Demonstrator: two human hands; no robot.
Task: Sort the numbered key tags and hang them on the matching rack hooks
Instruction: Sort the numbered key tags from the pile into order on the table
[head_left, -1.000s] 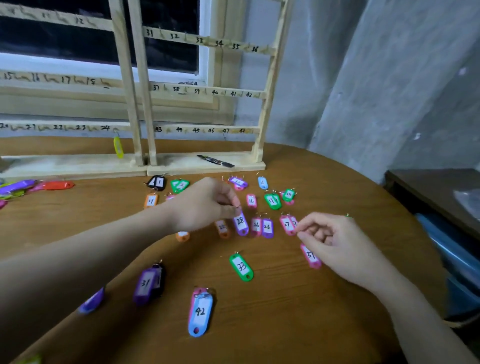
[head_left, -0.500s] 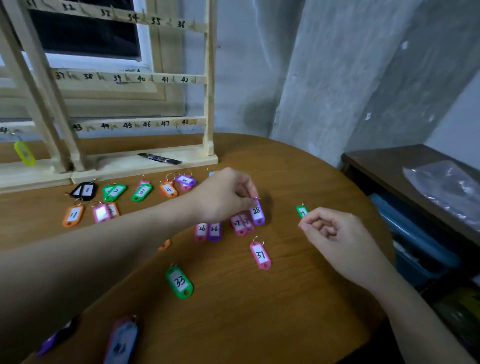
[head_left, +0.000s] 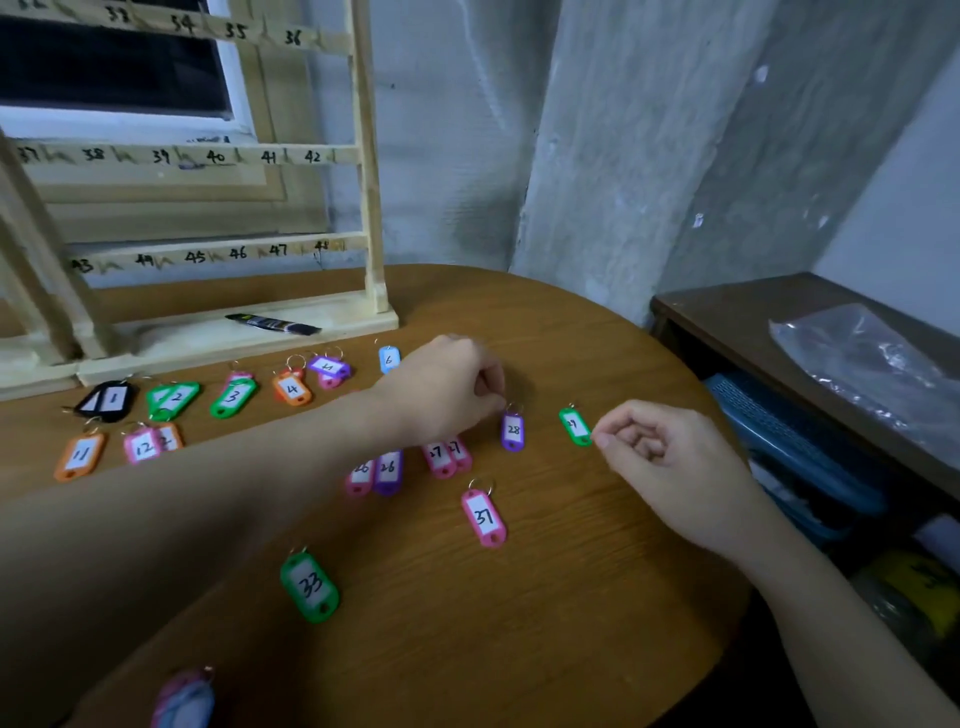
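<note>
Numbered key tags lie on the round wooden table (head_left: 571, 597) in front of the wooden rack (head_left: 372, 208) with its numbered rails. My left hand (head_left: 447, 392) reaches over the tags, and its fingertips pinch the ring of purple tag 28 (head_left: 513, 432), which lies flat. To its right lies green tag 29 (head_left: 574, 426); my right hand (head_left: 670, 462) pinches its lower end. Pink tags 27 (head_left: 441, 457) and tags 26 (head_left: 387, 470) sit left of 28. Pink tag 37 (head_left: 483, 517) and green tag 33 (head_left: 310, 587) lie nearer me. Low-numbered tags form rows at the left.
A black pen (head_left: 272, 323) rests on the rack's base. The table's curved edge runs close on the right. Beyond it stands a dark shelf (head_left: 727, 306) with a plastic bag (head_left: 872, 364) on top and a blue crate (head_left: 795, 441) below.
My left hand carried tag 28 to the right and laid it beside the 27s. My right hand moved green tag 29 to the right of it. The view swung right.
</note>
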